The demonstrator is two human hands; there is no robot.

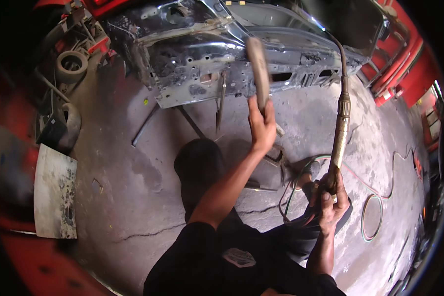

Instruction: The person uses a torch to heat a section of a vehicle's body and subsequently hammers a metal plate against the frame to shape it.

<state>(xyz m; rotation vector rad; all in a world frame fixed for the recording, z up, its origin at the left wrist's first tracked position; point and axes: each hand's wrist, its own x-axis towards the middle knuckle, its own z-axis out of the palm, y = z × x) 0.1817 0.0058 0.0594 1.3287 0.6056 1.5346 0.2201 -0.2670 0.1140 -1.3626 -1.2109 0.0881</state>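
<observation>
Two things held, worn bar (259, 69) in left grip (263, 129), torch (340, 130) in right grip (333, 208), metal panel (180, 69) beyond.

This place seems to be a workshop for repairing car bodies. At 12 o'clock there is a large, worn, black-and-grey sheet-metal car body part (197, 64) with many holes. At 10 o'clock lies a dusty, round rubber tyre (74, 77). At 2 o'clock stands a long, brass-coloured metal torch (341, 113); at 4 o'clock, a thin red-and-green hose (363, 219) loops on the cracked grey concrete floor (118, 204).
</observation>
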